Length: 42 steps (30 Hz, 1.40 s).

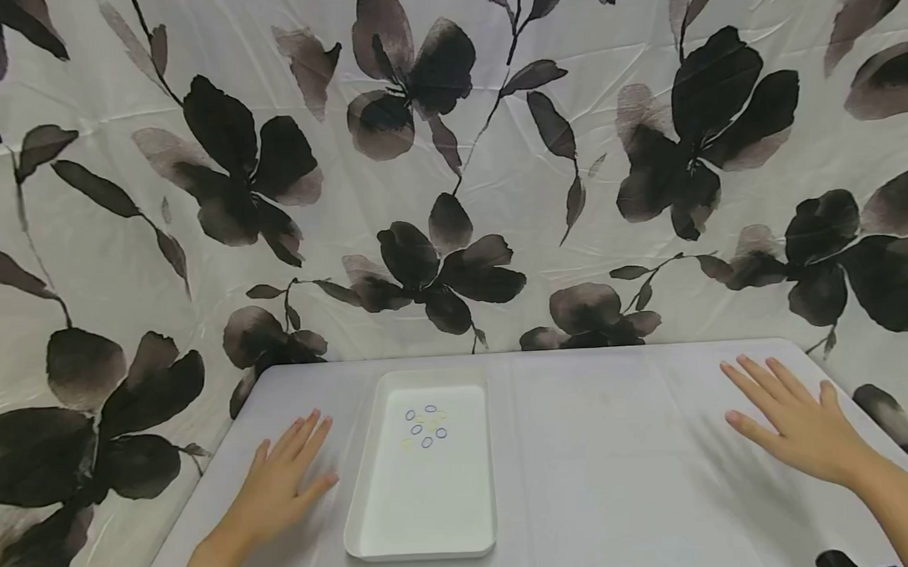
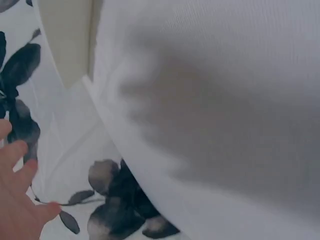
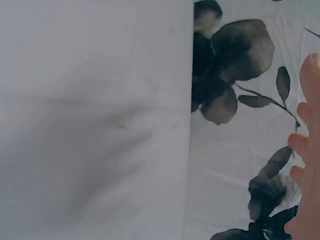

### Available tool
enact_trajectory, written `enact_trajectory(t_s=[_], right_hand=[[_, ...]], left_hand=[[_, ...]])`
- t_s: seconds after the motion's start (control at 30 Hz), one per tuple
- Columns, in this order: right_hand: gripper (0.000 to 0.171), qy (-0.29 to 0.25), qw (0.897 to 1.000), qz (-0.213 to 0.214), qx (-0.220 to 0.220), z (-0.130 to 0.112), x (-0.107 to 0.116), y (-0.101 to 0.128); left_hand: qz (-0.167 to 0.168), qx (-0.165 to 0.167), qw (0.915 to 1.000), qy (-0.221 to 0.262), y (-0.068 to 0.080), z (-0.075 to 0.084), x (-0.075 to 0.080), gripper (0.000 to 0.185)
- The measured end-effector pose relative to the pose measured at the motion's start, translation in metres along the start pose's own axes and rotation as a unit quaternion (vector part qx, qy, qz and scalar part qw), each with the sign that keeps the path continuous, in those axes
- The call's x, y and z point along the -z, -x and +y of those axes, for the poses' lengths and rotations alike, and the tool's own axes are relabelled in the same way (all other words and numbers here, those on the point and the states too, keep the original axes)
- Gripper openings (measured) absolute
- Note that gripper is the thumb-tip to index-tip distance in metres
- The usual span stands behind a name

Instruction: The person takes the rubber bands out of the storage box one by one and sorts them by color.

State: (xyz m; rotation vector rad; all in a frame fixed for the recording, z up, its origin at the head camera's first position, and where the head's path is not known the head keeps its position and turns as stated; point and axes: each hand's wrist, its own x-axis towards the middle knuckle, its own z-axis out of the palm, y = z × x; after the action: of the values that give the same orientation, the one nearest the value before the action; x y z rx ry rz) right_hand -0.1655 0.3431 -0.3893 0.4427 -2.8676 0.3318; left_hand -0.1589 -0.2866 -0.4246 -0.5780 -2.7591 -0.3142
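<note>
A white rectangular tray (image 1: 431, 501) lies on the white-covered table, left of its middle. In the tray's far half are several thin blue rings (image 1: 431, 409) and fainter yellow ones (image 1: 407, 443), loosely grouped. To the left of the tray, apart from it, my left hand (image 1: 276, 481) has its fingers extended and its thumb out. My right hand (image 1: 804, 421) is spread over the table's right side, far from the tray. Both hands hold nothing, and shadows fall beside them. Each wrist view catches only part of its hand, the left (image 2: 20, 185) and the right (image 3: 307, 150).
A white cloth (image 1: 569, 146) printed with dark flowers hangs behind the table (image 1: 618, 461) and shows past its sides. At the bottom right edge is part of a dark object (image 1: 837, 560). A cream strip (image 2: 65, 40) in the left wrist view is unclear.
</note>
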Motion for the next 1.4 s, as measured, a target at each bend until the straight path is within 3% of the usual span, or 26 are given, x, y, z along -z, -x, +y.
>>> enact_trajectory(t_s=[0.13, 0.3, 0.37, 0.5, 0.57, 0.6, 0.67, 0.77, 0.83, 0.9, 1.1, 1.2, 1.4], right_hand=[[0.063, -0.021, 1.000, 0.006, 0.008, -0.004, 0.005, -0.012], [0.055, -0.083, 0.995, 0.013, 0.046, -0.020, 0.010, -0.032], [0.055, -0.102, 0.993, 0.005, 0.054, -0.028, 0.011, -0.040], [0.054, -0.125, 0.990, -0.004, 0.063, -0.043, 0.011, -0.057], [0.052, -0.135, 0.989, -0.008, 0.068, -0.050, 0.010, -0.066], [0.051, -0.138, 0.988, -0.012, 0.068, -0.054, 0.010, -0.070], [0.047, -0.141, 0.987, -0.015, 0.077, -0.061, 0.008, -0.080], [0.041, -0.144, 0.985, -0.020, 0.093, -0.072, 0.004, -0.094], [0.039, -0.151, 0.983, -0.025, 0.104, -0.079, 0.001, -0.102], [0.036, -0.163, 0.980, -0.032, 0.109, -0.086, -0.002, -0.109], [0.032, -0.195, 0.972, -0.061, 0.119, -0.104, -0.011, -0.127], [0.028, -0.207, 0.967, -0.068, 0.129, -0.112, -0.015, -0.136], [0.025, -0.229, 0.957, -0.092, 0.152, -0.131, -0.027, -0.151]], left_hand=[[-0.022, 0.056, 0.9916, 0.115, -0.004, 0.014, -0.002, 0.061], [-0.048, 0.144, 0.9609, 0.231, -0.010, 0.024, -0.007, 0.051], [-0.047, 0.160, 0.9537, 0.250, -0.011, 0.026, -0.011, 0.049], [-0.048, 0.174, 0.9529, 0.244, -0.012, 0.030, -0.018, 0.048], [-0.055, 0.200, 0.9454, 0.252, -0.014, 0.032, -0.020, 0.047], [-0.060, 0.214, 0.9397, 0.260, -0.015, 0.033, -0.021, 0.047], [-0.067, 0.248, 0.9199, 0.296, -0.016, 0.032, -0.024, 0.045], [-0.075, 0.298, 0.8821, 0.357, -0.018, 0.031, -0.028, 0.043], [-0.079, 0.317, 0.8623, 0.387, -0.019, 0.030, -0.031, 0.043], [-0.082, 0.329, 0.8518, 0.399, -0.019, 0.030, -0.032, 0.043], [-0.079, 0.338, 0.8366, 0.423, -0.019, 0.033, -0.033, 0.044], [-0.077, 0.344, 0.8332, 0.426, -0.020, 0.035, -0.032, 0.043], [-0.072, 0.347, 0.8360, 0.419, -0.024, 0.036, -0.032, 0.039]])
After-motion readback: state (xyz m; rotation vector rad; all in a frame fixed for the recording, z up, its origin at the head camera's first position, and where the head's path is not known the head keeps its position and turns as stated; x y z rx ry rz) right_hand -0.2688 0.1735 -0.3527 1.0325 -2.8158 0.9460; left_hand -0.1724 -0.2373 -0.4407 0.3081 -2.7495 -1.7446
